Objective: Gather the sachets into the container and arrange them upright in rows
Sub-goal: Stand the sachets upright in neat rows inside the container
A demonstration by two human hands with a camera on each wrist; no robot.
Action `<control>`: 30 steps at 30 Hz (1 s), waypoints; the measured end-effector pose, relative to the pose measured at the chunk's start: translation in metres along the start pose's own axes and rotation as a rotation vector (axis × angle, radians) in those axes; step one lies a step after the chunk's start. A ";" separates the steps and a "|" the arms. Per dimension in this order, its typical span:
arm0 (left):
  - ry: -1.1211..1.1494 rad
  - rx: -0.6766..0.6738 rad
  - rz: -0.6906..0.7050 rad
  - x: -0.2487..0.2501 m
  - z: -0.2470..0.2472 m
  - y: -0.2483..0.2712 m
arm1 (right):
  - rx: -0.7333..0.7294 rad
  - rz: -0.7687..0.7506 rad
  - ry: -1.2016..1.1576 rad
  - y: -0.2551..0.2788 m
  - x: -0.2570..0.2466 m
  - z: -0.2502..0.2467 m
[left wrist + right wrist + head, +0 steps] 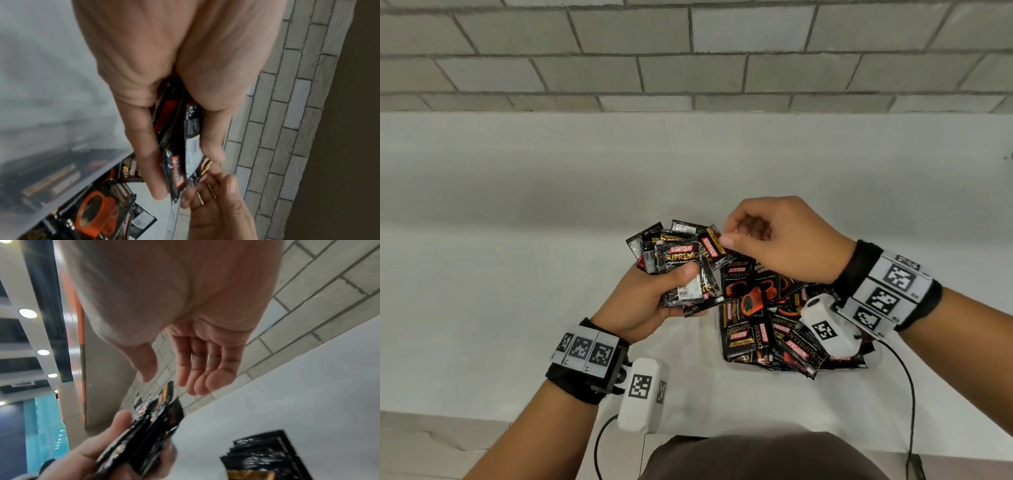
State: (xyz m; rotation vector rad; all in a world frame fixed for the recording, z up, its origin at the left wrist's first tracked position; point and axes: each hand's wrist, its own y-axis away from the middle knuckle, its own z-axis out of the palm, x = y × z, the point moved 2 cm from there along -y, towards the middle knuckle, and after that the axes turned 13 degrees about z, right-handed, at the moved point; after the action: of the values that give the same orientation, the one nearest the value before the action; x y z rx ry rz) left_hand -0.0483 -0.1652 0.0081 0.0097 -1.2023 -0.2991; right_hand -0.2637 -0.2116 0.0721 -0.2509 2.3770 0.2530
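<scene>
My left hand [681, 287] grips a fanned bundle of black Kopiko sachets [678, 270] above the white table, thumb across the front one. My right hand [726, 233] hovers at the bundle's upper right, with its thumb and fingertips touching the top edge of one sachet [714, 240]. In the right wrist view that hand [164, 379] has relaxed, spread fingers just above the bundle [152, 426]. The left wrist view shows the bundle [191, 126] edge-on between my left thumb and fingers. Under my right wrist a clear container [875, 356] holds a loose pile of sachets [756, 325] lying flat.
The white table [517, 274] runs back to a grey brick wall [688, 51]. Its front edge lies close to my body. Black camera cables [911, 394] hang down from both wrists.
</scene>
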 end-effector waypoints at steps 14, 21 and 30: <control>-0.006 0.017 -0.010 -0.007 0.007 -0.008 | 0.141 0.160 -0.316 0.006 0.027 -0.023; 0.007 0.086 0.008 -0.005 -0.012 -0.008 | -0.019 0.093 -0.687 0.010 0.030 -0.028; 0.014 0.119 0.013 -0.007 -0.019 -0.006 | -0.071 0.070 -0.527 0.009 0.023 -0.026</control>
State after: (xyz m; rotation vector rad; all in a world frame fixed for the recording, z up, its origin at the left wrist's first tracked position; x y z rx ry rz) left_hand -0.0344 -0.1717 -0.0066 0.1078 -1.2044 -0.2155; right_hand -0.2992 -0.2116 0.0761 -0.1152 1.8585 0.3853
